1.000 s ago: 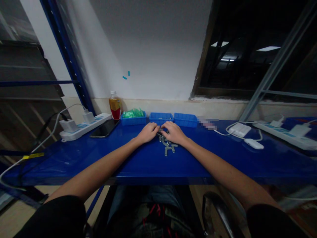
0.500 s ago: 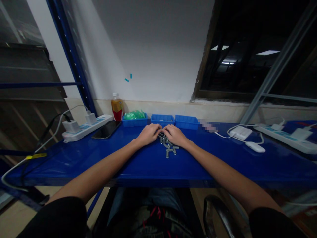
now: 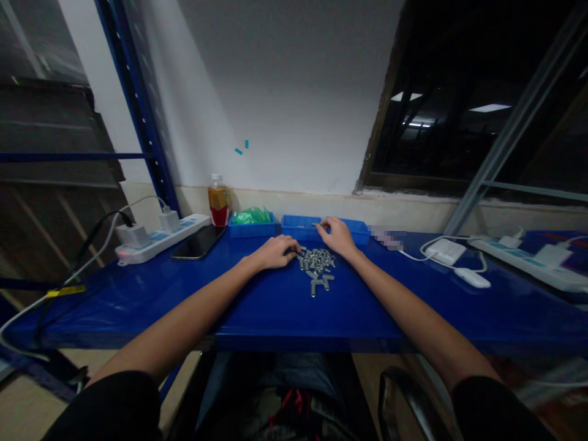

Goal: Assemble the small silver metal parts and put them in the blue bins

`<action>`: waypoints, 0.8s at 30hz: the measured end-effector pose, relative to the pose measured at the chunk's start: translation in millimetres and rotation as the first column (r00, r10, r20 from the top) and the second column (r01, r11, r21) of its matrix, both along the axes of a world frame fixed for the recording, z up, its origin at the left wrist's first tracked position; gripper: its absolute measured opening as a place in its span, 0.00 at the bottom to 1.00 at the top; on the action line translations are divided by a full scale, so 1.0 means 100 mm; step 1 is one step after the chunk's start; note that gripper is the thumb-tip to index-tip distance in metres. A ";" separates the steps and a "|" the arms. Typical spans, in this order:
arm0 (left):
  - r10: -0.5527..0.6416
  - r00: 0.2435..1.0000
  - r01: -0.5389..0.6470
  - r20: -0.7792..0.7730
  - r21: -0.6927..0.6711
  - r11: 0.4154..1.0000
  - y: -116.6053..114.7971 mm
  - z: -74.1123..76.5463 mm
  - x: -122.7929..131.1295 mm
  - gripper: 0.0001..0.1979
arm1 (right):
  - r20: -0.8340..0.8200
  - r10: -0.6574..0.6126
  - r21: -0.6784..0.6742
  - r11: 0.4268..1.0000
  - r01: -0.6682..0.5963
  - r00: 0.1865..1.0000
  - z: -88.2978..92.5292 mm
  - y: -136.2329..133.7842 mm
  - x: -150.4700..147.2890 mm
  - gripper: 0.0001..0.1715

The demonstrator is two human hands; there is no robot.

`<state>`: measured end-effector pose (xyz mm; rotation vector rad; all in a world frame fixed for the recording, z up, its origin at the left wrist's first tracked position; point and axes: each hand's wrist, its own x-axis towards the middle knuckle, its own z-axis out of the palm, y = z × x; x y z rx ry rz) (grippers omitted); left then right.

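Observation:
A pile of small silver metal pieces (image 3: 316, 260) lies on the blue table, with a few short cylindrical ones at its near side. My left hand (image 3: 277, 252) rests at the pile's left edge. Its thumb and fingers are bent together around a metal piece at the fingertips. Over the front of the middle blue bin (image 3: 301, 231), my right hand (image 3: 337, 236) is raised, pinching a small silver metal piece (image 3: 315, 225). The right blue bin (image 3: 358, 230) is partly hidden behind that hand.
A blue bin with green plastic bags (image 3: 251, 215) stands at the back left, beside a drink bottle (image 3: 219, 201). Left of these lie a phone (image 3: 198, 242) and a power strip (image 3: 151, 244). White chargers (image 3: 445, 251) and another power strip (image 3: 519, 263) are on the right.
My hands, together over the pile before, are now apart. The right hand has moved up and right to the bins with a metal piece; the left stays by the pile, now more exposed.

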<state>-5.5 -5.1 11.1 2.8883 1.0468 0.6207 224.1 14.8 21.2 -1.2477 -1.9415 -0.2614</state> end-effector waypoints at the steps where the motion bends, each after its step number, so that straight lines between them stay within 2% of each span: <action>1: -0.014 0.999 0.014 -0.039 -0.015 1.000 0.01 0.00 -0.02 0.09 | -0.004 -0.035 -0.013 0.999 0.035 0.999 -0.01 0.08 0.05 0.13; 5: 0.020 0.995 -0.028 -0.099 -0.078 0.997 0.02 0.02 -0.06 0.09 | 0.010 -0.102 -0.079 0.992 0.102 0.995 -0.08 0.32 0.21 0.12; 10: 0.087 0.991 -0.096 -0.104 -0.088 0.992 0.05 -0.01 -0.05 0.11 | 0.023 -0.093 -0.066 0.993 0.094 0.995 -0.10 0.37 0.27 0.14; 14: 0.117 0.992 -0.118 -0.051 -0.027 0.993 0.08 -0.07 -0.05 0.11 | -0.007 -0.100 -0.036 0.994 0.099 0.995 -0.08 0.20 0.24 0.16; 16: 0.133 0.991 -0.133 0.006 -0.011 0.991 0.09 -0.07 -0.04 0.12 | 0.028 -0.033 -0.052 0.998 0.035 0.999 -0.07 0.04 0.16 0.14; 20: 0.128 0.986 -0.127 0.108 -0.016 0.992 0.07 -0.03 0.01 0.15 | 0.189 0.190 -0.112 0.979 -0.171 0.963 -0.05 -0.28 -0.13 0.15; 24: 0.128 0.985 -0.129 0.115 0.000 0.992 0.02 0.03 0.06 0.18 | 0.288 0.211 -0.105 0.976 -0.189 0.934 -0.03 -0.42 -0.35 0.11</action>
